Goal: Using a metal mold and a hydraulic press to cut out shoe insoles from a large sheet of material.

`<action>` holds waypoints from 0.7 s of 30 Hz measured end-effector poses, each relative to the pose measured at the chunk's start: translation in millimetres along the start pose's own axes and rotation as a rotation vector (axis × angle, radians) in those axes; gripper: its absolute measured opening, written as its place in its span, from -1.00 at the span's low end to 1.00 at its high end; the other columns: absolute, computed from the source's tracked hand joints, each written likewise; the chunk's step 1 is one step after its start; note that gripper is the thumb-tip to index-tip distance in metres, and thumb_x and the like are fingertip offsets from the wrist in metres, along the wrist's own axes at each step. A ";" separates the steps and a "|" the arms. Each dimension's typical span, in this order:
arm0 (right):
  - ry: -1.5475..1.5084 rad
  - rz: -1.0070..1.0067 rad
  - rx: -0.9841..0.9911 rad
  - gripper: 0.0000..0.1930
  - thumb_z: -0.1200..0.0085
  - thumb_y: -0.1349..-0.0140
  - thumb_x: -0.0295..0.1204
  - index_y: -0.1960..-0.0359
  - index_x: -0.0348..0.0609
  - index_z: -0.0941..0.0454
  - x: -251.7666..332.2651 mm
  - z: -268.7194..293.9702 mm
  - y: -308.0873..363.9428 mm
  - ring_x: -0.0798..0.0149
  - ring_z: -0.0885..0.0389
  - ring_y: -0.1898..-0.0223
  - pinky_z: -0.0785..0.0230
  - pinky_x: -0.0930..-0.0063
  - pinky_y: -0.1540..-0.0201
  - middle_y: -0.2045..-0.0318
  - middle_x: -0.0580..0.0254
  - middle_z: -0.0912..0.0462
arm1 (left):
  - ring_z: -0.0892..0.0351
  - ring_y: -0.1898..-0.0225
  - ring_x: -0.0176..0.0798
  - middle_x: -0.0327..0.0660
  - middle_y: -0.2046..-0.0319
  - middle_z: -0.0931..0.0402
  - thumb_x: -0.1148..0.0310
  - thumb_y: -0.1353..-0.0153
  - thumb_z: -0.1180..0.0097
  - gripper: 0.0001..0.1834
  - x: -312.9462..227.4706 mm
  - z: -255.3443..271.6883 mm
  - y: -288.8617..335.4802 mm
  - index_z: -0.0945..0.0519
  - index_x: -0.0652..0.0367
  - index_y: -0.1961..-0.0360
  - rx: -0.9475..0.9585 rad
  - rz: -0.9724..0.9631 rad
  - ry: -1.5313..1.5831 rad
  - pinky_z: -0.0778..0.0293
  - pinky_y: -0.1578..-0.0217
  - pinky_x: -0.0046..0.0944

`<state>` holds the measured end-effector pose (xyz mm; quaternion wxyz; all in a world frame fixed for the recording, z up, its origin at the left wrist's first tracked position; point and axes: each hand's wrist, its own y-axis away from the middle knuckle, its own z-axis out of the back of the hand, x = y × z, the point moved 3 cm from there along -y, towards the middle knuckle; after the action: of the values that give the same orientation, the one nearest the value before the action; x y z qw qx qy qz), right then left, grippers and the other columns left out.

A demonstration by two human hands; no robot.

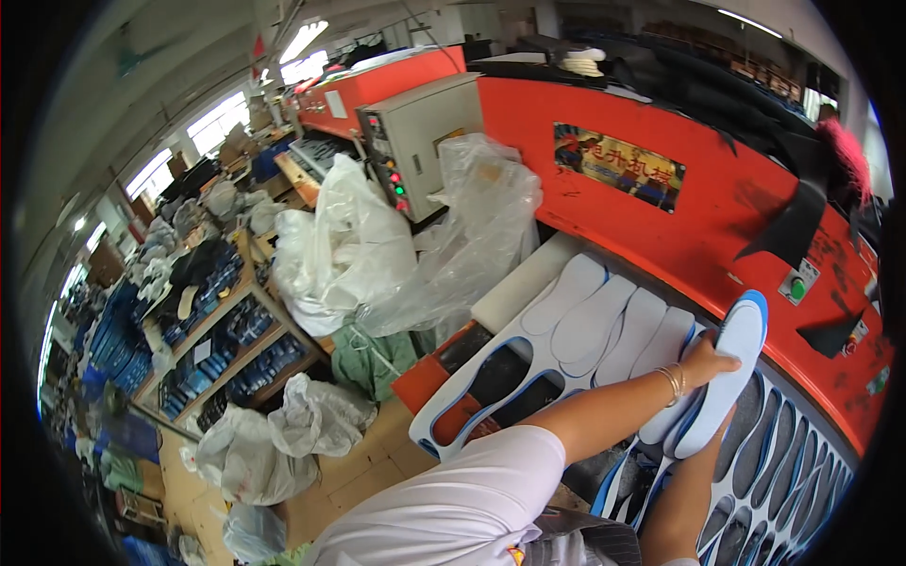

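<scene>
My left hand (708, 364), with bangles at its wrist, is closed around the middle of a white insole with blue edging (743, 332). More blue-edged layers show beneath it, so it may be a small stack. Below it, my right forearm (681, 500) reaches up under the heel end; the insole hides the fingers of that hand. Several loose white insoles (596, 325) lie overlapping just left of my hands. They rest on a white sheet with insole-shaped cutouts (460, 404). Another cutout sheet (788, 483) spreads over the bed at the right.
A red machine (524, 123) with a green button (797, 289) runs along the far side. Left of it stand a grey control cabinet (420, 141) and clear plastic bags (481, 217). White sacks (344, 236), a green sack (373, 363) and a wooden rack (219, 351) of blue pieces fill the left.
</scene>
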<state>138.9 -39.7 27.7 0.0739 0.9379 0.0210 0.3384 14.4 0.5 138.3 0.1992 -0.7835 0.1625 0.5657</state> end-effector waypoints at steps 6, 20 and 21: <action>-0.001 0.072 0.065 -0.47 -0.10 -0.24 -0.07 -0.05 -0.27 -0.44 33.6 34.0 20.6 0.16 -0.59 0.19 -0.48 0.28 0.11 0.17 0.12 -0.59 | -0.44 -0.07 -0.22 -0.16 0.00 -0.48 0.34 -0.06 -0.34 -0.34 -70.8 -0.6 32.4 -0.33 0.19 -0.17 0.176 -0.047 0.509 -0.33 -0.14 -0.15; 1.090 0.054 -0.496 -0.41 -0.10 -0.21 -0.13 -0.09 -0.43 -0.42 19.1 -22.6 3.3 0.07 -0.58 0.13 -0.40 0.30 -0.01 0.13 -0.02 -0.62 | -0.59 0.03 0.01 0.04 0.06 -0.56 0.34 0.22 -0.39 -0.26 -79.2 223.2 154.8 -0.35 0.24 -0.06 0.358 0.001 -1.375 -0.51 0.08 -0.06; 1.009 0.007 -0.478 -0.47 -0.12 -0.19 -0.09 0.05 -0.37 -0.50 20.1 -18.8 10.9 0.13 -0.60 0.20 -0.44 0.33 0.16 0.25 0.05 -0.62 | -0.59 0.03 -0.01 0.03 0.05 -0.55 0.35 0.24 -0.40 -0.27 -70.1 221.2 155.3 -0.39 0.25 -0.04 0.272 -0.025 -1.304 -0.51 0.08 -0.05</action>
<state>142.3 -46.4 56.3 0.2642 0.6170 -0.0268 0.7408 -263.4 -22.4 123.0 0.3605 -0.2507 0.0696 0.8958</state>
